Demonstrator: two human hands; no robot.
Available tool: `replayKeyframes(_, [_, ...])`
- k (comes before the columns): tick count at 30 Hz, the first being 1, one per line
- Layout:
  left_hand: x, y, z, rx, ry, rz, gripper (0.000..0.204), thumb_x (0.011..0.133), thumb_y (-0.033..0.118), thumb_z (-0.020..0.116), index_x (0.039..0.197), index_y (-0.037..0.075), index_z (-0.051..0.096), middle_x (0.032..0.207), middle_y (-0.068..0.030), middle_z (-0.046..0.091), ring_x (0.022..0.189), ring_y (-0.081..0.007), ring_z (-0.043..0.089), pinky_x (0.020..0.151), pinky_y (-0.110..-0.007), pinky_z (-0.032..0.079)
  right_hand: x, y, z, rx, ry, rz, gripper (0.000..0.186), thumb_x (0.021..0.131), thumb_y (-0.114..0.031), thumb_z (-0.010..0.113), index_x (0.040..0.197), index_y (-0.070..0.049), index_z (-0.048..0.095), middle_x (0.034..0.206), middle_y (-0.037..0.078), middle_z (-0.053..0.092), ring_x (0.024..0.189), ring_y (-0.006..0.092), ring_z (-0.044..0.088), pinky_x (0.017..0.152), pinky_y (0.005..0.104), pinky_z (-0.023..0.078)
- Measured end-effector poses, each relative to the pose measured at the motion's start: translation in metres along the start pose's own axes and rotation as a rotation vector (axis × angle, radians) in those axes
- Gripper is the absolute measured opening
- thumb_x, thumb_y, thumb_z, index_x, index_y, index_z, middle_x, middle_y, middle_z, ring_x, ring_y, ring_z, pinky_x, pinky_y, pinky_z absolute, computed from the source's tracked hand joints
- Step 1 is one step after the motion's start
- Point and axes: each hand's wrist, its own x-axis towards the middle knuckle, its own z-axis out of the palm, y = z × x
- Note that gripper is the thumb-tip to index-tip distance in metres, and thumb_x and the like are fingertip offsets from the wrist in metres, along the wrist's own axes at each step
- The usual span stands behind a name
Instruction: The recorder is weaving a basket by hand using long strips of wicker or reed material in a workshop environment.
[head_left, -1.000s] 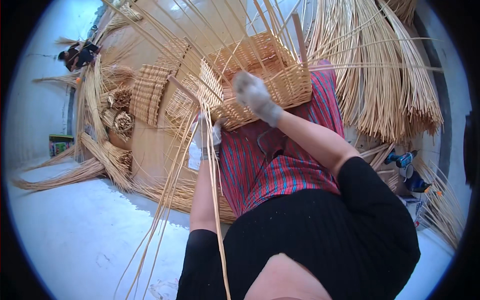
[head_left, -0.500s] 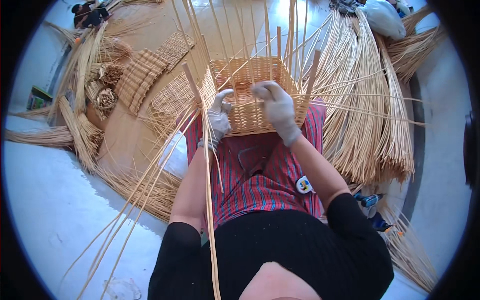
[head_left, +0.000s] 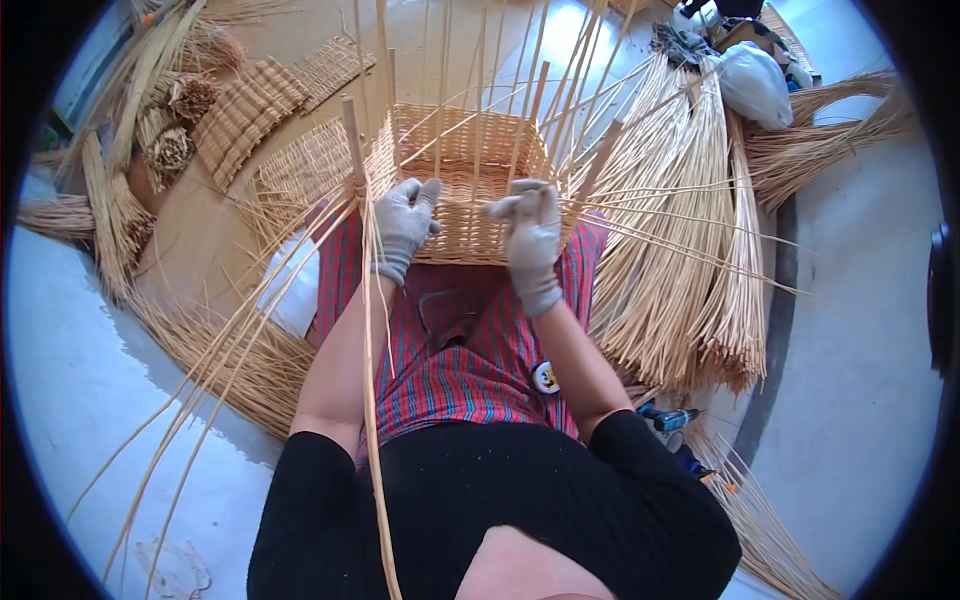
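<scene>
A half-woven wicker basket [head_left: 470, 240] rests across my lap, with long thin upright stakes rising from its walls and thicker sticks at its corners. Both my hands wear grey-white gloves. At the near left of the basket, my left hand [head_left: 401, 228] is closed on the near wall, thumb and fingers at its upper edge. My right hand [head_left: 534, 242] lies against the right part of that same wall, its fingers bent and pointing left; what they pinch, if anything, is hidden. A bundle of long weaving strands [head_left: 370, 400] trails from the left corner past my left forearm.
Woven mats [head_left: 245, 120] and rolled bundles [head_left: 170, 150] lie to the far left. A large sheaf of canes [head_left: 690, 260] spreads at the right, beside a white plastic bag [head_left: 755, 85]. A blue power tool [head_left: 670, 417] lies near my right elbow. Loose strands jut right from the basket.
The whole view has swung, so the scene sits farther left. My right hand has come down slightly toward the near wall, and its fingers have shifted. My left hand stays at the left corner.
</scene>
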Motion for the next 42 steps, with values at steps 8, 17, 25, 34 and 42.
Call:
replayKeyframes(8, [-0.003,0.008,0.031,0.349,0.649,0.790,0.026,0.107,0.029,0.064,0.123,0.011,0.072,0.095,-0.0154,0.072,0.085,-0.0296,0.074,0.080,-0.043,0.057,0.005,-0.040,-0.013,-0.209,0.296,-0.023,0.011,0.107,-0.014,0.065,0.115,-0.008,0.060,0.095,0.010,0.074,0.063,0.0126,0.063,0.054,0.0263,0.051])
replayKeyframes(17, [0.014,0.002,0.063,0.341,-0.045,0.276,0.033,0.106,0.037,0.062,0.111,0.005,0.067,0.094,-0.0164,0.069,0.088,-0.0289,0.068,0.083,-0.042,0.053,0.070,-0.043,-0.004,-0.679,-0.006,-0.673,0.048,0.098,0.001,0.061,0.146,-0.003,0.054,0.103,0.009,0.072,0.115,0.0186,0.070,0.104,0.0359,0.053])
replayKeyframes(25, [-0.040,0.036,0.094,0.441,0.125,0.691,0.087,0.090,0.018,0.079,0.163,0.032,0.035,0.143,-0.0108,0.063,0.088,-0.0365,0.074,0.076,-0.050,0.060,-0.008,-0.040,-0.118,-0.229,0.225,-0.091,0.024,0.112,-0.020,0.056,0.129,-0.003,0.059,0.097,0.007,0.074,0.070,0.0128,0.070,0.046,0.0210,0.048])
replayKeyframes(34, [-0.029,0.018,0.115,0.597,-0.087,0.714,0.091,0.090,0.013,0.078,0.166,0.032,0.033,0.144,-0.0090,0.064,0.102,-0.0358,0.074,0.080,-0.045,0.062,0.021,-0.102,-0.098,-0.295,0.294,-0.113,0.044,0.111,-0.023,0.058,0.148,-0.001,0.049,0.112,0.017,0.074,0.081,0.0190,0.076,0.056,0.0218,0.055])
replayKeyframes(42, [-0.011,0.020,0.121,0.133,-0.171,0.586,0.039,0.095,0.003,0.069,0.132,0.015,0.066,0.135,-0.0110,0.069,0.095,-0.0300,0.077,0.079,-0.037,0.062,-0.019,-0.085,-0.102,-0.250,-0.222,0.587,0.024,0.107,-0.011,0.062,0.129,-0.004,0.066,0.097,0.007,0.074,0.083,0.0137,0.073,0.068,0.0276,0.058])
